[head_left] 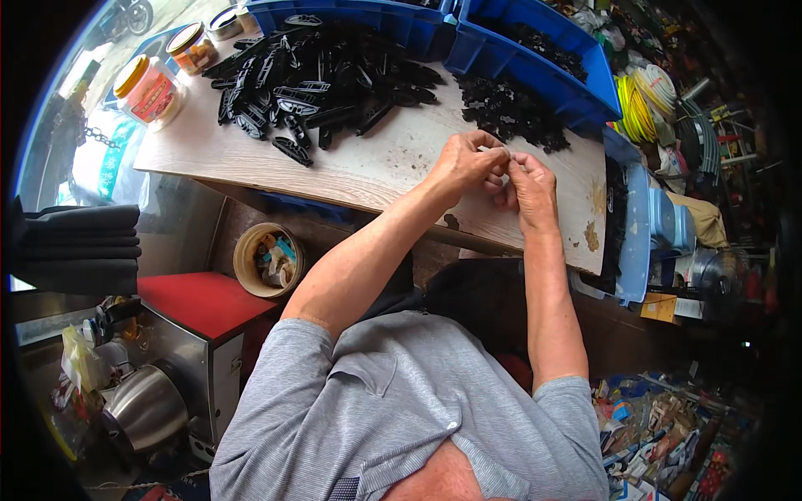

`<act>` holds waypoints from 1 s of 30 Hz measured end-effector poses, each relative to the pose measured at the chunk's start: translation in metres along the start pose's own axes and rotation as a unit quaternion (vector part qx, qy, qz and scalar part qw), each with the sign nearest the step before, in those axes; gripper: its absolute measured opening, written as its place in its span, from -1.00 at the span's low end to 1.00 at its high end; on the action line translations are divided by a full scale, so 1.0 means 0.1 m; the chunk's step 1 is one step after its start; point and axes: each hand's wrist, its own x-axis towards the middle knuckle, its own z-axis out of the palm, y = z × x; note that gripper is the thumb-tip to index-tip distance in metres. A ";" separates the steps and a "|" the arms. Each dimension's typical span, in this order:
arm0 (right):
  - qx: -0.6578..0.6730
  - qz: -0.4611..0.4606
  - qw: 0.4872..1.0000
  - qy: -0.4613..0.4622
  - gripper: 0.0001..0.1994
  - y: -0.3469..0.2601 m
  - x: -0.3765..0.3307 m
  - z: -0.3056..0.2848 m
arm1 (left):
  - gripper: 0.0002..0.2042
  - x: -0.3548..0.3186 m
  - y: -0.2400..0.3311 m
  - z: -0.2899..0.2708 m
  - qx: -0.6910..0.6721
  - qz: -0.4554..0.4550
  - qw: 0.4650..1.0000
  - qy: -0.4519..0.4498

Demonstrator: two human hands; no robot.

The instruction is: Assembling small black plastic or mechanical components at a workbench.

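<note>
My left hand [462,164] and right hand [528,185] meet fingertip to fingertip above the table [376,163], pinched narrow on something too small to make out; what they hold I cannot tell. Beyond the grip and to its left lies the big pile [309,79] of long black plastic parts, well apart from my fingers. Just beyond the grip, slightly right, sits a smaller heap [510,110] of small black pieces, near the front wall of a blue bin [576,92]. Between the grip and both heaps the wood is bare. The table's near edge runs just below my wrists; its right edge lies near my right hand, with a light blue tray [637,225] beside it. A jar [150,90] stands far left, at the table's corner.
</note>
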 end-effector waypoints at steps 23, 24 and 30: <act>0.026 -0.074 0.996 0.046 -0.71 0.02 -0.17 0.16 | -0.85 -0.08 0.00 -0.08 -0.074 -0.008 0.997 0.004; 0.029 -0.075 0.996 0.043 -0.70 0.04 -0.17 0.14 | -0.85 -0.07 -0.02 -0.10 -0.060 0.008 0.998 -0.014; 0.016 -0.078 0.996 0.048 -0.72 -0.03 -0.20 0.23 | -0.85 -0.10 -0.03 -0.15 -0.056 0.019 0.998 -0.019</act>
